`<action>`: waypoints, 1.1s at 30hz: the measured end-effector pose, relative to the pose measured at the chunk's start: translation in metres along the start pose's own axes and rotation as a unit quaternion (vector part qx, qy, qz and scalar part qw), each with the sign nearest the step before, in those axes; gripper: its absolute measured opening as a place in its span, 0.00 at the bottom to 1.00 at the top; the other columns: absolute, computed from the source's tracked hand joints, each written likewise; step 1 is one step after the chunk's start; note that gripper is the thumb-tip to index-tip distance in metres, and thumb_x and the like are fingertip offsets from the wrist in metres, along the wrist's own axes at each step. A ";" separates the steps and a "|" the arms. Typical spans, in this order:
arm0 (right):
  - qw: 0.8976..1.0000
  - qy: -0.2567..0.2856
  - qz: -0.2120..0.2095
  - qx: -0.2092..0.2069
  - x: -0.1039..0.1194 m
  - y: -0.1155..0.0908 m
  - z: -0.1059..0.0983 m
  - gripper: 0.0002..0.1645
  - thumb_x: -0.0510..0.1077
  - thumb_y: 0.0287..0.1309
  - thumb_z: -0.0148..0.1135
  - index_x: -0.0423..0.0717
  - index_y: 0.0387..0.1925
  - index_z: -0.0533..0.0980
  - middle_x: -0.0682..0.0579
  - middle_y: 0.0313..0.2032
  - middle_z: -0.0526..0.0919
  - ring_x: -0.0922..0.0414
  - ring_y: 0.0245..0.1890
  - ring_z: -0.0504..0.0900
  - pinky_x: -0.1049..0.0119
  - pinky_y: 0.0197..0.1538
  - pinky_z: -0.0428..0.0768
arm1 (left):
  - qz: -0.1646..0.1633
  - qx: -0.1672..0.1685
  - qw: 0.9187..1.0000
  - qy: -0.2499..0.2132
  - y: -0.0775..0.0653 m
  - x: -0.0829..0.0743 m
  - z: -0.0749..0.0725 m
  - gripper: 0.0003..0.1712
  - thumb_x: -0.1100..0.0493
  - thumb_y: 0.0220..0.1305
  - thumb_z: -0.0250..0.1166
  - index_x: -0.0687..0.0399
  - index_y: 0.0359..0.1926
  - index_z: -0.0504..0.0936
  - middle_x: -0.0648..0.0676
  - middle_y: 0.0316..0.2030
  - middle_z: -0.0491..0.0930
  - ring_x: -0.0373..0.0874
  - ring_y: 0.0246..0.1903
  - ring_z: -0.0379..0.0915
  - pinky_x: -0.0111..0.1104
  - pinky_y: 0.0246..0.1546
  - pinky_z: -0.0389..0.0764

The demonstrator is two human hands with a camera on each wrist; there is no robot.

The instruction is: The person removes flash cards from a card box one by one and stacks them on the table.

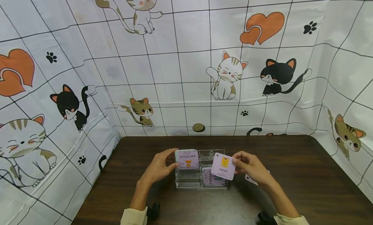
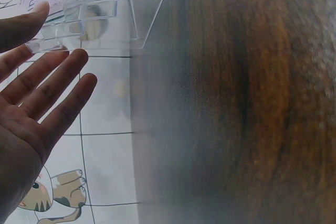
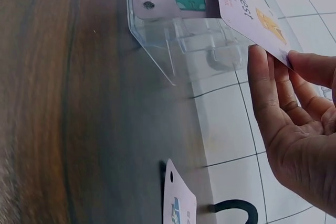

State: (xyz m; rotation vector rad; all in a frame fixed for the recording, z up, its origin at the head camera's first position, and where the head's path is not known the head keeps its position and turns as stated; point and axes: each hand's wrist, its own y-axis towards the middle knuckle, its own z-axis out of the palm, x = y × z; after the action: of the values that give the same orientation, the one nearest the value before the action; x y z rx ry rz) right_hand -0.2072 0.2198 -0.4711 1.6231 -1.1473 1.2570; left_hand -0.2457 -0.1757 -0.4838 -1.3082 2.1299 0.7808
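A clear plastic card rack (image 1: 186, 185) stands on the table with tiers of slots. My right hand (image 1: 252, 168) pinches a lilac "vest" card (image 1: 223, 166) by its right edge, thumb in front and fingers behind. The card is tilted in front of the rack's right side, overlapping a "trousers" card (image 1: 208, 178) in the lower tier. At the rack's left side, my left hand (image 1: 158, 166) has its thumb at the edge of an upside-down "swimsuit" card (image 1: 187, 159) in the upper tier. Its fingers (image 2: 65, 80) extend fairly straight beside the rack in the left wrist view.
A loose card (image 3: 179, 198) lies on the dark wooden table (image 1: 291, 173) to the right of the rack, partly hidden by my right hand in the head view. Behind the table hangs a white gridded sheet (image 1: 192, 69) printed with cats.
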 end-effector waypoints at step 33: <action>0.996 -0.002 0.047 -0.076 -0.008 -0.013 -0.052 0.26 0.44 0.82 0.58 0.25 0.66 0.69 0.46 0.48 0.84 0.59 0.44 0.87 0.61 0.47 0.92 | 0.000 0.000 1.000 0.002 0.000 0.000 0.000 0.35 0.58 0.70 0.75 0.55 0.75 0.75 0.58 0.67 0.82 0.58 0.60 0.85 0.57 0.61 0.85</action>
State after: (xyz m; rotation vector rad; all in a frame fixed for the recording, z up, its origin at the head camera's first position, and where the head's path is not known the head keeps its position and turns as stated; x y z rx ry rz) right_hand -0.2103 0.2736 -0.4677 1.4757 -1.3025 1.1942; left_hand -0.2459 -0.1754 -0.4835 -1.3103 2.1333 0.7790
